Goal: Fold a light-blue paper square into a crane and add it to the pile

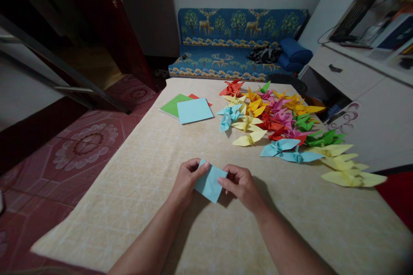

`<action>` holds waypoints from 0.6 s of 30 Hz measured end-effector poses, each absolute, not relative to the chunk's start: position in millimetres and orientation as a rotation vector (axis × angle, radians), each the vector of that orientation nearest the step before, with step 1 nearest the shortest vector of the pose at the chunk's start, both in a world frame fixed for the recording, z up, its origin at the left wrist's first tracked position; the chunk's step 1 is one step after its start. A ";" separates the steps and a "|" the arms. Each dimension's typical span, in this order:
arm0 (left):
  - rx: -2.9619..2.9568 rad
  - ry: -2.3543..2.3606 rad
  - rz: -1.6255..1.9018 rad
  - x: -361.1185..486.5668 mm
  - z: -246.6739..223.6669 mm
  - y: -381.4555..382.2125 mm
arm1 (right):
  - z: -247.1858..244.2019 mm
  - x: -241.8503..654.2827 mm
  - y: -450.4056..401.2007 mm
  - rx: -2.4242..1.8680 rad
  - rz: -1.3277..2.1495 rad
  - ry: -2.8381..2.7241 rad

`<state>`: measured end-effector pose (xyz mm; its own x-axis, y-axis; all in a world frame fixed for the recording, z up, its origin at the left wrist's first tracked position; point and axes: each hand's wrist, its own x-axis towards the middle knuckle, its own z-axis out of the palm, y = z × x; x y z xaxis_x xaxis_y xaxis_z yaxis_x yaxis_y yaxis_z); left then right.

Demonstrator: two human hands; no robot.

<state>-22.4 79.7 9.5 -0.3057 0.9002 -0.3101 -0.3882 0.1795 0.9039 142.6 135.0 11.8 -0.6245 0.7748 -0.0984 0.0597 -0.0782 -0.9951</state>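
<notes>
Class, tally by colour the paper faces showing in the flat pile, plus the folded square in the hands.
Light blue: 2 (top sheet, folded square)
Green: 1 (green sheet)
Red: 1 (red sheet)
Total: 4
Sheets hidden underneath can't be counted.

Small light-blue paper square [211, 182], folded flat, slightly tilted, between both hands [238, 184] above the patterned tablecloth [135, 206].

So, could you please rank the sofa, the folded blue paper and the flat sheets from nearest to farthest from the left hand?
1. The folded blue paper, gripped by the left hand.
2. The flat sheets, on the left of the table.
3. The sofa, ahead, beyond the table.
</notes>
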 end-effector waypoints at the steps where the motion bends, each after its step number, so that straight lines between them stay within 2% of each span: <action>1: 0.574 1.345 1.440 -21.9 9.6 80.2 | 11.8 142.2 135.6 -0.897 1.753 -1.666; 14: 0.862 1.626 1.464 -22.2 10.7 80.3 | 12.6 141.7 131.2 -0.878 1.664 -1.703; 18: 0.664 1.625 1.669 -26.9 5.3 83.0 | 8.1 143.0 132.6 -0.918 1.542 -1.584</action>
<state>-26.9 83.0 5.3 -0.6205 0.7763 -0.1112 -0.1316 0.0367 0.9906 143.0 132.6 8.1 -0.4781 0.8780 0.0219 0.0020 0.0260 -0.9997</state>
